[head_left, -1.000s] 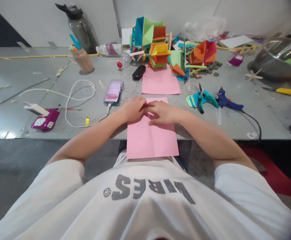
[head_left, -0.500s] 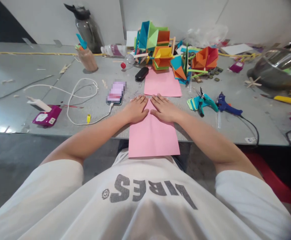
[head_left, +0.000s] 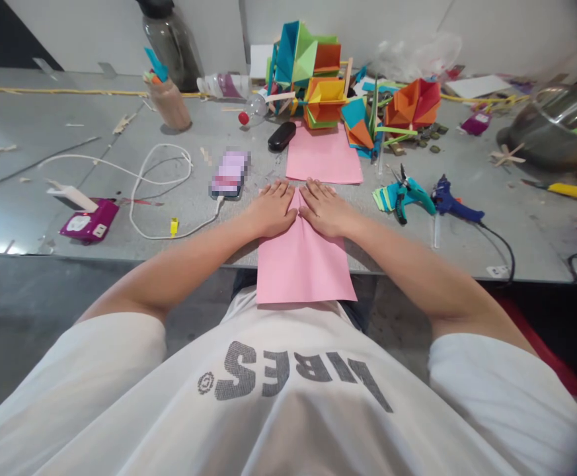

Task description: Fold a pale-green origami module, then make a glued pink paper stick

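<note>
A sheet of pink paper [head_left: 304,268] lies in front of me, its near end hanging past the table edge towards my shirt. A crease runs down its middle. My left hand [head_left: 274,208] rests flat on the far left part of the sheet, fingers stretched out. Beside it my right hand [head_left: 325,208] lies flat on the far right part, fingers also stretched. The two thumbs nearly meet at the crease. The sheet's far corners are mostly hidden under the hands. Just beyond the fingertips is more pink paper [head_left: 324,158], lying flat.
Folded coloured paper shapes [head_left: 312,73] stand at the back. On the left are a phone [head_left: 229,173] with a white cable, a purple power adapter [head_left: 90,219] and a cup [head_left: 170,106]. To the right lie pliers [head_left: 412,195], a blue glue gun [head_left: 457,201] and a metal bowl [head_left: 540,142].
Both hands stay flat on the pink sheet, with hardly any shift. The whole view has tilted slightly, so the table things appear a little higher.
</note>
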Demonstrator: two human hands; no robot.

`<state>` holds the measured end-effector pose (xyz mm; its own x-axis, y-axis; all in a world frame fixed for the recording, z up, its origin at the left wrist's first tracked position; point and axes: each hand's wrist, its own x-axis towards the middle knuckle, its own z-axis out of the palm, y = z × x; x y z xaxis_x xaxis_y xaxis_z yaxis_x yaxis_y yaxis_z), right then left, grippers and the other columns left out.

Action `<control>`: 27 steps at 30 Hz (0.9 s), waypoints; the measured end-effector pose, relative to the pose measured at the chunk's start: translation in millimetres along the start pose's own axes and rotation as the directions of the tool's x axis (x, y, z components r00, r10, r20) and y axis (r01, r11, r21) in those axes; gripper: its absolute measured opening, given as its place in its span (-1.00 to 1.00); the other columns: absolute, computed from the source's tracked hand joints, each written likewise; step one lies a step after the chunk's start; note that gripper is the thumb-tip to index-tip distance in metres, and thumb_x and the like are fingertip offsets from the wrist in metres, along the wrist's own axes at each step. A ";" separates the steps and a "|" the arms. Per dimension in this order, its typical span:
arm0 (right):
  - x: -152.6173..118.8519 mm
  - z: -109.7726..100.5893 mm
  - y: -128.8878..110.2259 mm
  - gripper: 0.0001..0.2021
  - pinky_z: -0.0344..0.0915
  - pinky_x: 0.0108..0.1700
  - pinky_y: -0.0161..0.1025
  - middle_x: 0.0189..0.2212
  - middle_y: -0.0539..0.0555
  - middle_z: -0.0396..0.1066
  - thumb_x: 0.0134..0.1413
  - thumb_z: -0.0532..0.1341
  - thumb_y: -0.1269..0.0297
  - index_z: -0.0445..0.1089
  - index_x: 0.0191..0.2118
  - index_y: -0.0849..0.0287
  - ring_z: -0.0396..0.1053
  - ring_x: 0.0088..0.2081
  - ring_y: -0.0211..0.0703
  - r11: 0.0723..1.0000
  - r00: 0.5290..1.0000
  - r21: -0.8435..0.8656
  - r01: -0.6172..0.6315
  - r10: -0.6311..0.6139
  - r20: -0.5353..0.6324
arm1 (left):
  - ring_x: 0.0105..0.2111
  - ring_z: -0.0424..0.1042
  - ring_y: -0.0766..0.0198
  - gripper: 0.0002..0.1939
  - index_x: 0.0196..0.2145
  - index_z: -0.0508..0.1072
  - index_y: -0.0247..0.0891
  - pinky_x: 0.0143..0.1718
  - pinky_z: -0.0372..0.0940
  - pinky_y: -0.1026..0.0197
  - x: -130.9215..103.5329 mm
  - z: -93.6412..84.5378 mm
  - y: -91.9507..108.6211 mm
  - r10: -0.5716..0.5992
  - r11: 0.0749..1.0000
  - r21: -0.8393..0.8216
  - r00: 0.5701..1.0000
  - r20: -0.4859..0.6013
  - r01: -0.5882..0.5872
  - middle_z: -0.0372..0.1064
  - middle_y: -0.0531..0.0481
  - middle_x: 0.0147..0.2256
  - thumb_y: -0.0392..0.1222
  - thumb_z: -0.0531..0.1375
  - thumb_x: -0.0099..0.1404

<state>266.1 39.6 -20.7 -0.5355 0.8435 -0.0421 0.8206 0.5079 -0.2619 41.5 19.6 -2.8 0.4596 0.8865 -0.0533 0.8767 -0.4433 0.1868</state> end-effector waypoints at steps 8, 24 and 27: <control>-2.1 1.1 -4.1 -0.14 -0.19 0.75 0.47 0.79 0.27 -0.26 0.60 -0.12 -0.17 0.02 0.74 0.27 -0.26 0.78 0.38 1.000 0.999 0.004 -0.028 0.029 -0.017 | 0.75 -0.14 -0.24 -0.18 0.68 0.07 -0.53 0.75 -0.18 -0.29 -0.6 -0.5 1.7 -0.009 1.000 -0.014 1.000 0.001 0.009 -0.16 -0.47 0.71 0.02 -0.02 0.67; -5.3 -3.2 2.2 -0.16 -0.18 0.74 0.50 0.78 0.28 -0.19 0.60 -0.07 -0.18 0.04 0.74 0.23 -0.23 0.77 0.39 1.000 1.000 0.008 -0.008 0.008 -0.016 | 0.75 -0.15 -0.25 -0.17 0.68 0.06 -0.57 0.76 -0.19 -0.27 -1.7 -1.2 0.1 0.003 1.000 -0.001 1.000 0.013 -0.003 -0.16 -0.50 0.71 0.02 -0.02 0.68; -7.6 -11.9 -2.2 -0.19 -0.17 0.75 0.44 0.75 0.42 -0.13 0.61 -0.04 -0.08 0.15 0.68 0.41 -0.18 0.77 0.42 0.999 0.998 -0.018 0.029 -0.030 -0.048 | 0.75 -0.18 -0.25 -0.16 0.68 0.03 -0.59 0.76 -0.20 -0.25 2.4 -2.6 -4.7 0.036 0.999 0.005 0.999 0.029 -0.036 -0.18 -0.52 0.71 0.04 -0.03 0.70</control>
<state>270.7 34.1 -8.3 -0.5499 0.8351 0.0117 0.8081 0.5356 -0.2453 38.1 24.1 -1.3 0.4944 0.8660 -0.0747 0.8603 -0.4753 0.1841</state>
